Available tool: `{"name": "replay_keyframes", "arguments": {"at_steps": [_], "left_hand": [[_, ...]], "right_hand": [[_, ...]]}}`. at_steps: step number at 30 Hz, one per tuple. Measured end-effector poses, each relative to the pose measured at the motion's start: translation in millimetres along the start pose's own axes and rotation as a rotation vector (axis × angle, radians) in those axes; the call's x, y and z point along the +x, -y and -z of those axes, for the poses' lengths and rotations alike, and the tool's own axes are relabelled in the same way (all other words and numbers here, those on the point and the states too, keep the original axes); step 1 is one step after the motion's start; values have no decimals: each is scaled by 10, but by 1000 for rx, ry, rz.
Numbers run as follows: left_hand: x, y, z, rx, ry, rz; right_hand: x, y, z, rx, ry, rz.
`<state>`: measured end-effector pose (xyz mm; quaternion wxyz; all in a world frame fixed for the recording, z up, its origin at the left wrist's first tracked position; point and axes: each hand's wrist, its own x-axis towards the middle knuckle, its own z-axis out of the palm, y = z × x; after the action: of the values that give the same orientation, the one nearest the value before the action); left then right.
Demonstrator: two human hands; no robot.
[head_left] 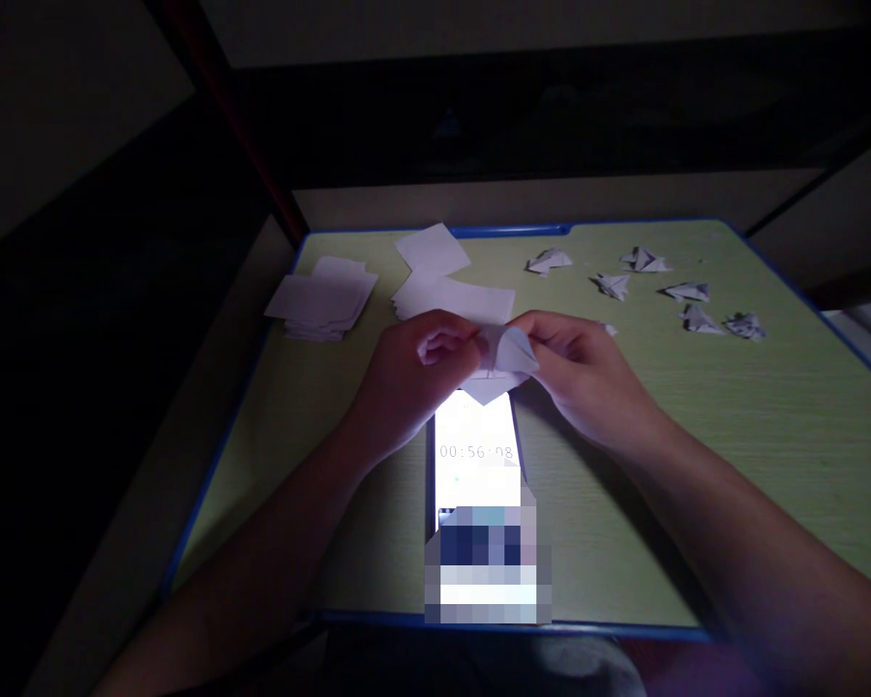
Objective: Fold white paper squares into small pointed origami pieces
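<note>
Beyond and left of the lit, flat smartphone [471,421]: an uneven stack of smooth, straight-edged paper [319,298]. Left hand [425,366]: pinched on a creased paper sheet [517,350], raised over the smartphone's far end, one flap curled, one corner pointed. Loose sheets [450,295] overlap beyond the smartphone. Right hand [577,363]: pinched on the same sheet's right side. Beyond and right of the smartphone: angular folded-paper figures [645,260] on a wood-grained tabletop [762,436].

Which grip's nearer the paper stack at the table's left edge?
Left. The left grip is to the right of the paper stack, pinching one side of the folded paper; the right grip is farther right, pinching the other side.
</note>
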<state>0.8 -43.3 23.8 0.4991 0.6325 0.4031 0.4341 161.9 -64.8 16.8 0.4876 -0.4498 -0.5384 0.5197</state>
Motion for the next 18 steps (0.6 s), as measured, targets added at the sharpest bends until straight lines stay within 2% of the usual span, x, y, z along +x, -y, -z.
{"name": "replay_keyframes", "arguments": {"at_steps": [8,18], "left_hand": [[-1,10,13,31,57,7],[-11,3,16,49,62,14]], "right_hand": [[-1,-17,13,-1,22,-2],[-12,8,-24,-86,-17,26]]}}
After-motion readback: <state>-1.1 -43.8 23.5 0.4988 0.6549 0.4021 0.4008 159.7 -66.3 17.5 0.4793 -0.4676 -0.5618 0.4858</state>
